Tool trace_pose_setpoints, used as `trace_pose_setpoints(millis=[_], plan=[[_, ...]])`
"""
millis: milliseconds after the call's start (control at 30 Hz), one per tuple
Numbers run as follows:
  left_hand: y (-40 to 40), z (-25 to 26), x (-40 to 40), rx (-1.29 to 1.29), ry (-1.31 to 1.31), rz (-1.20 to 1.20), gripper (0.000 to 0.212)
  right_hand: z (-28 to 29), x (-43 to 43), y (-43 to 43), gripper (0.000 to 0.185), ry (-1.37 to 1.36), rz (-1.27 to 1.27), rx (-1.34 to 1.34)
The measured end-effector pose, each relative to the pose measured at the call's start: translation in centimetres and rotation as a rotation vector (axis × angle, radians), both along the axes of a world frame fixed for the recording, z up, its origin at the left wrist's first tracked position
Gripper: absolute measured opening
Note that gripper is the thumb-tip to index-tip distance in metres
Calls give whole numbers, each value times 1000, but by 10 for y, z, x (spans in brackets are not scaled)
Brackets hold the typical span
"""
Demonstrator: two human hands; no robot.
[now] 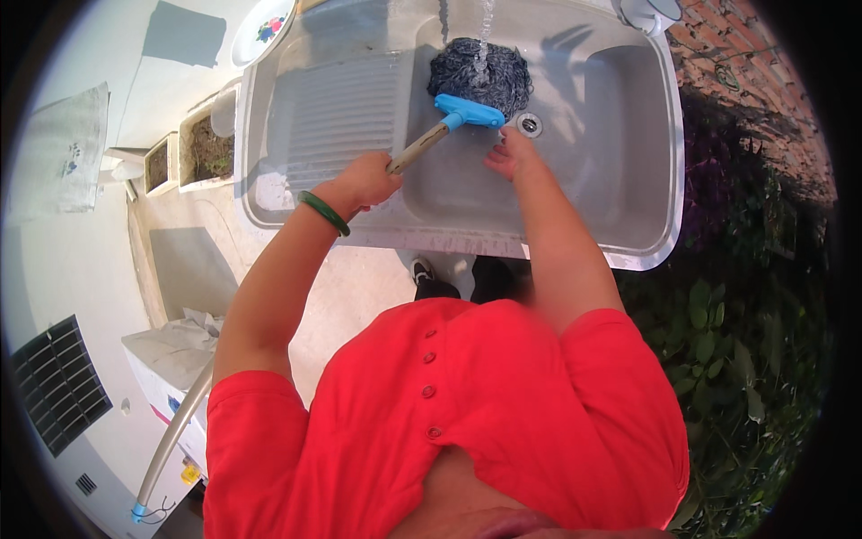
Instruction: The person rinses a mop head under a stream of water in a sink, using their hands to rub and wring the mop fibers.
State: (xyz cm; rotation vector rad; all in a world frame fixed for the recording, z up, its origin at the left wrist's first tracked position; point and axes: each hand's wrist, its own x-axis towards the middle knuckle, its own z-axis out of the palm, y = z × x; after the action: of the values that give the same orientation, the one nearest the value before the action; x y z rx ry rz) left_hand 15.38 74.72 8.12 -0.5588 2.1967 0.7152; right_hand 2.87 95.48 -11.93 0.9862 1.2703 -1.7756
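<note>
My left hand (369,180), below a green bangle, is closed around the pole (424,147) of a mop. The pole runs back under my left arm and ends in a blue tip at the lower left. At its other end, the blue plastic mop head clamp (471,112) lies over the sink basin. Dark grey mop strands (471,71) rest in the basin, and a stream of water (483,34) falls on them. My right hand (510,153) is over the basin by the clamp's right end, fingers apart, holding nothing that I can see.
The stone-like sink (323,237) has a ribbed washboard (343,94) at left and a metal drain (529,124). An enamel basin (264,30) stands at its upper left corner, a white mug (652,15) at its upper right. Planters (207,145) are at left, shrubs (707,337) at right.
</note>
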Motion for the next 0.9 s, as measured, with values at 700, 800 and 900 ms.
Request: trace_pose_setpoints(millis=[700,800,900], plan=[[18,75,64,516,503,372,47,129,-103,23,38,484,-76,-261],[11,73,55,579,343,528,52,130,-98,29,48,411,-23,-121],[0,32,38,450,296,491,53,99,-88,36,49,318,55,-28]])
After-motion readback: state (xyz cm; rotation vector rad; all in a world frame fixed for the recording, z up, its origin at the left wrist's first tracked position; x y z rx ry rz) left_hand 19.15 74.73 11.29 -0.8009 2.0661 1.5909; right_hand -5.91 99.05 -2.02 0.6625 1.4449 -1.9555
